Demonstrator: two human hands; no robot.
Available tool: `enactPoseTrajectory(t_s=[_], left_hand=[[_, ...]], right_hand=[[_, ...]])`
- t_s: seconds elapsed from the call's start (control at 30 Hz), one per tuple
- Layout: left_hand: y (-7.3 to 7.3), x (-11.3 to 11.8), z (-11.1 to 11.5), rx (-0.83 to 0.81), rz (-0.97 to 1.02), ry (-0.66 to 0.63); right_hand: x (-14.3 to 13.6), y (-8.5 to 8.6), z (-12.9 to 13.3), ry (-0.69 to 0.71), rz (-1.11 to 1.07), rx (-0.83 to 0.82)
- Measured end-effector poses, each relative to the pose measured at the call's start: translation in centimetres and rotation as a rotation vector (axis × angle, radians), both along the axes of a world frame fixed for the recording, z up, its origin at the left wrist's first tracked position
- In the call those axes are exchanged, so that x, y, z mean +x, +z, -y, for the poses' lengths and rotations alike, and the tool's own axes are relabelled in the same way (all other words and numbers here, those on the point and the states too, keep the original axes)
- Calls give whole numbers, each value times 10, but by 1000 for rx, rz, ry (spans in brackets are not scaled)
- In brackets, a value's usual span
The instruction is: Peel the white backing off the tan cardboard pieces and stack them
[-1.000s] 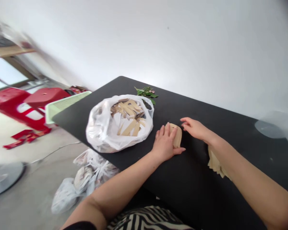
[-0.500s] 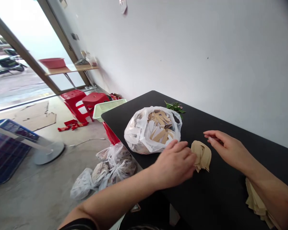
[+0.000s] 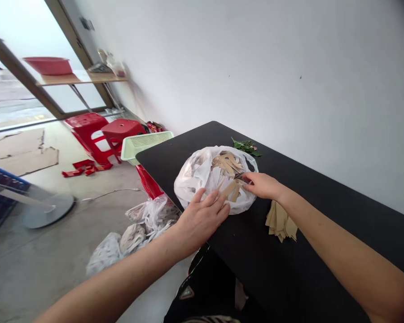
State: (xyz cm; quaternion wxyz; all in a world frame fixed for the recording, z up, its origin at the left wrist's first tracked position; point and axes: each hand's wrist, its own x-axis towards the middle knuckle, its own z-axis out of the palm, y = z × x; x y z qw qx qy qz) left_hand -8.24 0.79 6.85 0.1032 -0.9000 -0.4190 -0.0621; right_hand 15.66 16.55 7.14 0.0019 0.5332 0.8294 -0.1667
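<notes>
Plastic bag (image 3: 190,181) on table (image 3: 200,137), stuffed with paper strips (image 3: 227,163). Left hand (image 3: 204,214) spread, at its near side; right hand (image 3: 260,185) half-curled by the strips, can't tell if gripping. Strips look light, bendy: pinch flat.

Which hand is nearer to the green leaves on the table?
Right. The right hand is at the right side of the white bag, close to the green leaves; the left hand is at the bag's near edge, farther from them.
</notes>
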Motion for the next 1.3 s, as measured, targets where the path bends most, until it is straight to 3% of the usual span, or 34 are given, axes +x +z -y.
enactPoseTrajectory(t_s=[0.33, 0.67, 0.83, 0.97, 1.1, 1.3], left_hand=[[-21, -3, -17, 53, -43, 0], [-20, 1, -21, 125, -59, 2], [-20, 12, -32, 177, -53, -145], [-26, 19, -46, 86, -99, -187], [-31, 18, -53, 34, -79, -173], [-37, 15, -54, 79, -29, -187]], right_hand=[[3, -10, -5, -72, 137, -50], [1, -22, -4, -115, 81, -120], [-1, -24, -11, -117, 62, -133], [-3, -22, -22, -100, 46, -148], [-2, -23, -34, -97, -10, -232], [4, -23, -40, -107, -110, -402]])
